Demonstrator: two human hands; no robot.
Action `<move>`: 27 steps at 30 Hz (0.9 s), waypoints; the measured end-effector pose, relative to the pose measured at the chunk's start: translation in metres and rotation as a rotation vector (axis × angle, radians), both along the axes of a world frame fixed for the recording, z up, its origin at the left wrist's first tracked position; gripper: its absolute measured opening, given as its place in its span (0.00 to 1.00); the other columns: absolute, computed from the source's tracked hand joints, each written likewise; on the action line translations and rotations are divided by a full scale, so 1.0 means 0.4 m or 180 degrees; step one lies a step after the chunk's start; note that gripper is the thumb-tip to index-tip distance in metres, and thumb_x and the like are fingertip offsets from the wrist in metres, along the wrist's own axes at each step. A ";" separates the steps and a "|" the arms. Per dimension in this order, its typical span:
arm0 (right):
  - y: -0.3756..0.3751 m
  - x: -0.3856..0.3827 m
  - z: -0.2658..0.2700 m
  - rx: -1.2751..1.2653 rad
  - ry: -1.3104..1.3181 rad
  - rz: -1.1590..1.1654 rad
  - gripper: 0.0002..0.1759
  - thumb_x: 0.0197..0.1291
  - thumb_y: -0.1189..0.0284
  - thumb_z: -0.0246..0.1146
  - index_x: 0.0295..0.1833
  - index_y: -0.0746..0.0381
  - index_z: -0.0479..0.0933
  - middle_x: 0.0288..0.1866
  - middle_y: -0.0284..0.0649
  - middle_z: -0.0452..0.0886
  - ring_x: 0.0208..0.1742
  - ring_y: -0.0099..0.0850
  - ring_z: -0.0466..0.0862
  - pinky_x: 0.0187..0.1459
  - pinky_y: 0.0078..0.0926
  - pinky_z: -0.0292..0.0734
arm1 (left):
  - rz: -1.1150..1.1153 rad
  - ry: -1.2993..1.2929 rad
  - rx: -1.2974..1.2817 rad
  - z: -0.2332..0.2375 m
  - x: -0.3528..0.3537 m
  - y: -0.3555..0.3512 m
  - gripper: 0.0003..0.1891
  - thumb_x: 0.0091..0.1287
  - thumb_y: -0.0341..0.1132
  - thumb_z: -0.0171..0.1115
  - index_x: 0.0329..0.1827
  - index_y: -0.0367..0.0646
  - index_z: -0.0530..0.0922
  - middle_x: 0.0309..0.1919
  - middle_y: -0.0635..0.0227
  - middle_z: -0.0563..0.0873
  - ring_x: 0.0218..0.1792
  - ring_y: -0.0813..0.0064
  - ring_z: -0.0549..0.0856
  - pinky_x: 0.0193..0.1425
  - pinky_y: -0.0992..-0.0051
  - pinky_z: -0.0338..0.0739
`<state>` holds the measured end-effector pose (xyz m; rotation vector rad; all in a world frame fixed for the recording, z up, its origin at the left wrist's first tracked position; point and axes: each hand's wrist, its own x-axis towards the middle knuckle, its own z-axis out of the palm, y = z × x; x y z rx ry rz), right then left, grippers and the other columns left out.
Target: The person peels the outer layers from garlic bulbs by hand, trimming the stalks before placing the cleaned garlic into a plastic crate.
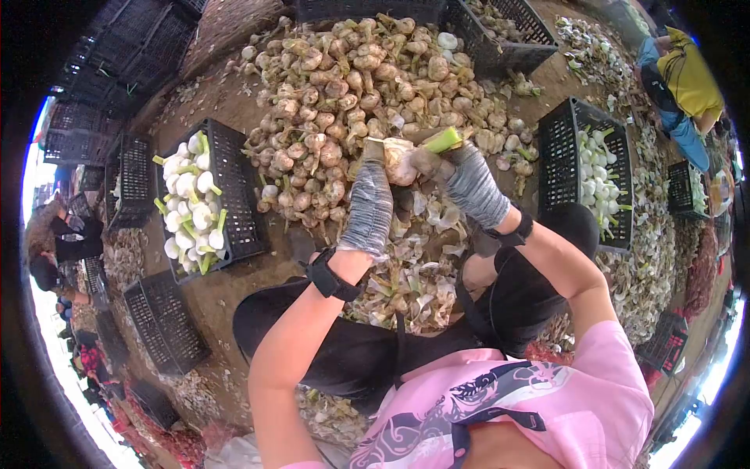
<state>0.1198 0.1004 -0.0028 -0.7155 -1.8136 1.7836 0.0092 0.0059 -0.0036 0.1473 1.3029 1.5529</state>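
Both my hands wear grey knitted gloves with dirty fingertips and meet over the front of a large heap of unpeeled garlic (336,109). Between them is a garlic bulb (401,162) with brownish-white skin. My left hand (370,184) closes on the bulb's left side; a small pale edge shows at its fingertips, too small to name. My right hand (469,178) grips the bulb from the right, fingers curled. A cut green stem (443,141) sticks out beside the right fingers. Loose peeled skins (414,273) lie below, between my legs.
Black crates of cleaned white garlic stand on the left (234,195) and right (566,148). Another black crate (500,47) is behind the heap. An overturned-looking crate (166,322) lies at lower left. Other people sit at the left (66,234) and upper right (687,86).
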 end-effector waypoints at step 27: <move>0.039 0.045 -0.053 0.2276 0.0186 0.0769 0.10 0.54 0.76 0.58 0.43 0.66 0.73 0.32 0.34 0.79 0.31 0.24 0.77 0.35 0.23 0.73 | -0.0438 -0.0653 -0.0057 0.035 -0.054 0.013 0.33 0.59 0.66 0.45 0.44 0.42 0.76 0.28 0.66 0.81 0.25 0.78 0.78 0.28 0.81 0.72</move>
